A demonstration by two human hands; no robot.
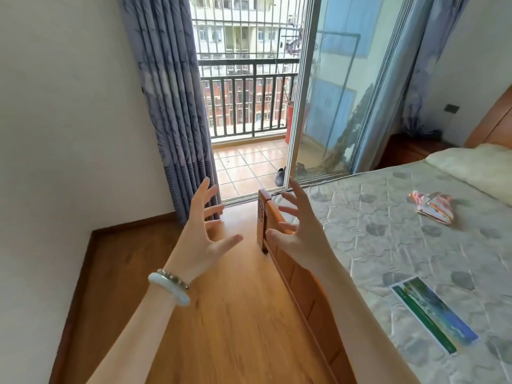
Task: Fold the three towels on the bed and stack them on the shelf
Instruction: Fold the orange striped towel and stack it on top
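My left hand (199, 239) and right hand (303, 239) are up, fingers spread, holding nothing. On the bed (374, 245), a pink towel (432, 207) lies bunched up and a green towel (435, 314) lies flat, nearer me. I see no third towel and no shelf. I think nothing is stacked yet.

Both arms out in front, forearms bare: L comes up from bottom-left, R from bottom-right, converging twd the middle. L hand (203, 242) & R hand (303, 239) are up at abt the same height, near each other but not touching. Backs of both hands face me, thumbs pointing inward at each other. My fingers (201, 193) are spread wide on both, slightly bent at the tips, gripping nothing. L wrist has a pale bangle (169, 289) w/ a bead bracelet (174, 279) touching it on the hand side.
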